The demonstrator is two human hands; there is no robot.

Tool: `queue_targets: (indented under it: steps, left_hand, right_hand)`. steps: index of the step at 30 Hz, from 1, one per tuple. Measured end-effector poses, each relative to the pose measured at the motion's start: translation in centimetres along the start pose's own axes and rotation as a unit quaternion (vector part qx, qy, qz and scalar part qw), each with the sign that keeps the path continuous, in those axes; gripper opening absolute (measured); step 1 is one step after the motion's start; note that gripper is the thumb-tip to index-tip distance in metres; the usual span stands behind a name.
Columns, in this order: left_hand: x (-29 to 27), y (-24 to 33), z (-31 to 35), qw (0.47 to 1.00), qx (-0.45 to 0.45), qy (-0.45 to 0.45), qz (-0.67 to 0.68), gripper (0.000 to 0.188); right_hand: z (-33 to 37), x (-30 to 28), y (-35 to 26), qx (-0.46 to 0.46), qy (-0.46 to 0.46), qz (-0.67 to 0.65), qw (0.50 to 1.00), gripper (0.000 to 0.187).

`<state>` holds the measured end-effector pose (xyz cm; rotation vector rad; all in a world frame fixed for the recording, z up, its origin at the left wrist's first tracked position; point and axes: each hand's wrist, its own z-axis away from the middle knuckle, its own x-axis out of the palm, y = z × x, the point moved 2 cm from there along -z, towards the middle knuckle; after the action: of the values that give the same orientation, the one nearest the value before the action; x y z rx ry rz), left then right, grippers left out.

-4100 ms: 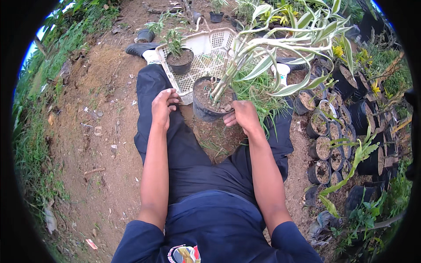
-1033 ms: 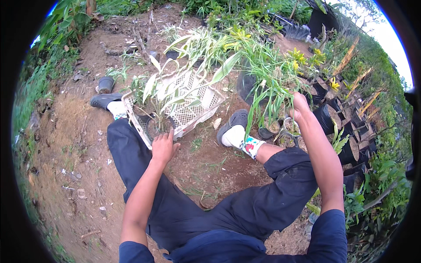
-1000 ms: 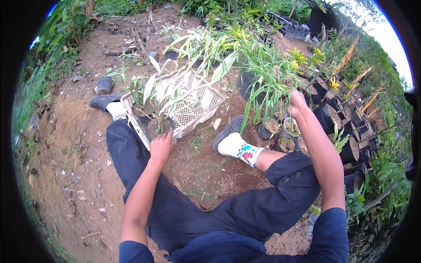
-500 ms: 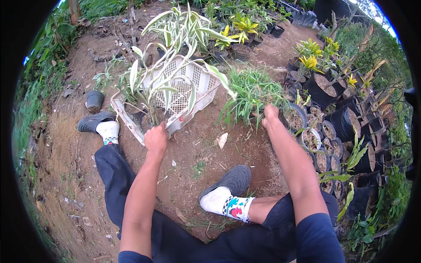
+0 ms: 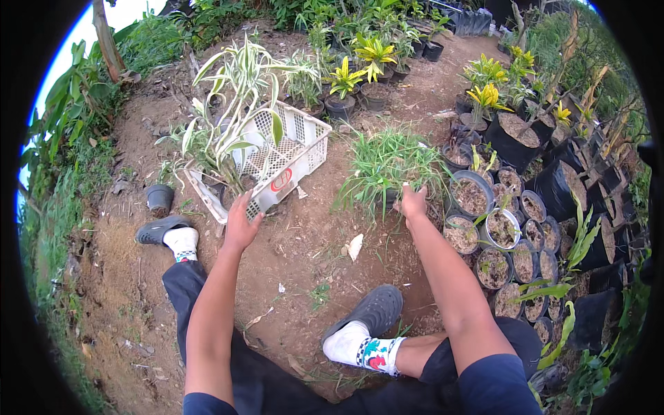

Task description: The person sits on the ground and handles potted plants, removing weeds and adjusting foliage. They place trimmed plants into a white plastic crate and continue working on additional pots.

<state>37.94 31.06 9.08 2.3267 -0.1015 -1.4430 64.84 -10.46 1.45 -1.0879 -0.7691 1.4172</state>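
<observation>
My left hand (image 5: 241, 225) is open, thumb apart from the fingers, by the near corner of a white plastic crate (image 5: 304, 168). A striped, long-leaved plant (image 5: 238, 142) leans in the crate's near left part, its base just beyond my fingertips. My right hand (image 5: 413, 203) reaches to the near side of a bushy clump of green grass-like leaves (image 5: 387, 162). A dark pot (image 5: 387, 199) shows partly beneath that clump. My right thumb and forefinger stand apart at the leaves; the other fingers are partly hidden.
A small dark pot (image 5: 160, 199) stands left of the crate. At right are several round pots of soil (image 5: 472, 194) and black plant bags (image 5: 515, 142). Yellow-leaved potted plants (image 5: 346, 81) line the back. My clog (image 5: 377, 309) rests on the soil.
My left hand has loosened from a fist near the plant's base and spread its fingers. The right hand's grip on the leafy clump has opened. The view has shifted slightly.
</observation>
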Motion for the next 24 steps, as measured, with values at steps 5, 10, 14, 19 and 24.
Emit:
queue_targets:
  steps: [5,10,14,19,24]
  left_hand:
    - [-5.2,7.1,8.2,0.982,0.069,-0.174,-0.025,0.070]
    - [-14.8,11.9,8.0,0.962,-0.024,-0.269,-0.029,0.055]
    - [-19.8,13.5,7.5,0.977,-0.042,-0.203,-0.046,0.045]
    - [-22.2,11.1,10.2,0.970,-0.045,-0.239,-0.031,0.046]
    - [-19.7,6.8,9.4,0.977,-0.013,-0.209,-0.043,0.057]
  right_hand:
    - [7.1,-0.7,-5.6,-0.012,-0.179,0.386,0.905,0.058]
    - [13.6,-4.2,-13.3,-0.236,-0.319,0.625,0.672,0.058]
    - [17.0,-5.7,-19.3,-0.363,-0.237,0.672,0.600,0.046]
    - [21.6,-9.0,-23.5,-0.456,-0.204,0.700,0.510,0.054]
    - [23.3,-8.7,-23.1,-0.424,-0.266,0.699,0.510,0.059]
